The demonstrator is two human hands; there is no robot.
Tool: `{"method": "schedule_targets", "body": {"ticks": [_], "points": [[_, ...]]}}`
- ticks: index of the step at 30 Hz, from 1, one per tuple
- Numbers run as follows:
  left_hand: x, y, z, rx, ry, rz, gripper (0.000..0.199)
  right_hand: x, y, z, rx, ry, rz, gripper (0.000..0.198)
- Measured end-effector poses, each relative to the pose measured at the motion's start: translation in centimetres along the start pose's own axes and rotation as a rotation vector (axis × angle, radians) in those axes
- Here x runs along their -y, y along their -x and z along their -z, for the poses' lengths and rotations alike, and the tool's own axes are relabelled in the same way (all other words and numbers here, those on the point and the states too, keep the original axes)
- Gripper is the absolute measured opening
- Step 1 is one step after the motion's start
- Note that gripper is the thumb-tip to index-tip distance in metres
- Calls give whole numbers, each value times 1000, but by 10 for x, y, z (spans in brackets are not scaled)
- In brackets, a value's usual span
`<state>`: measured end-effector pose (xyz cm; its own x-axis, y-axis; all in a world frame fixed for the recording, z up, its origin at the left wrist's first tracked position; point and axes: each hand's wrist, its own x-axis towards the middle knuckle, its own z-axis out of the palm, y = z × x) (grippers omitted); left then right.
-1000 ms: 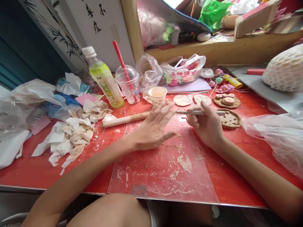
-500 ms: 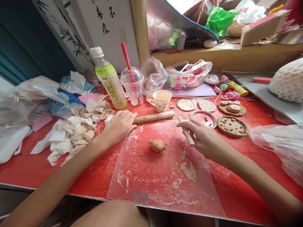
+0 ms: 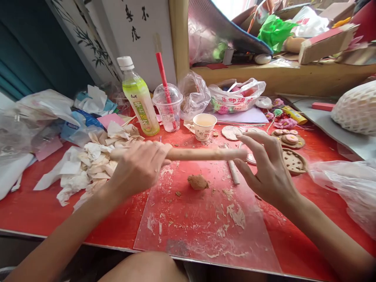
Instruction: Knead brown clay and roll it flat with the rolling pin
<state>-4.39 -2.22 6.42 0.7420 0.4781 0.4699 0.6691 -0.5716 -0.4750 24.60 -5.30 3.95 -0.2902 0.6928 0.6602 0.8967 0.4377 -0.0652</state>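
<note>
My left hand (image 3: 142,163) is wrapped round a wooden rolling pin (image 3: 196,154), which is raised level above the table. Near the pin's right end my right hand (image 3: 266,168) is open, thumb and fingers apart around the tip; whether it touches the pin I cannot tell. Below the pin a brown lump of clay (image 3: 197,182) lies on a clear plastic sheet (image 3: 202,227) strewn with clay scraps. A thin grey stick (image 3: 234,173) rests on the sheet, left of my right hand. Behind that hand a white ring (image 3: 250,158) is partly hidden.
A paper cup (image 3: 204,127), a lidded plastic cup (image 3: 168,107) with a red straw and a green drink bottle (image 3: 141,103) stand behind. Crumpled tissues (image 3: 96,160) heap at left. Flat clay pieces (image 3: 231,133) and a decorated clay disc (image 3: 294,160) lie at right, beside a plastic bag (image 3: 346,184).
My left hand has lifted the rolling pin off the table and brought it nearer. My right hand has let go of the thin stick, opened, and moved to the pin's right end.
</note>
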Motion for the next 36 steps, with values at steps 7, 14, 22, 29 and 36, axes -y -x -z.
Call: {"method": "schedule_targets", "body": {"ticks": [7, 14, 22, 29, 36], "points": [[-39, 1, 17, 94, 331, -54, 30, 18, 15, 5, 252, 61, 152, 46], [-35, -20, -8, 279, 436, 200, 61, 13, 7, -17, 309, 97, 17, 62], [-51, 14, 3, 331, 472, 185, 61, 26, 20, -4, 354, 113, 163, 68], [-24, -25, -42, 446, 426, 206, 65, 12, -15, -30, 408, 178, -23, 80], [-33, -4, -32, 346, 391, 133, 61, 13, 0, -34, 425, 158, 46, 75]]}}
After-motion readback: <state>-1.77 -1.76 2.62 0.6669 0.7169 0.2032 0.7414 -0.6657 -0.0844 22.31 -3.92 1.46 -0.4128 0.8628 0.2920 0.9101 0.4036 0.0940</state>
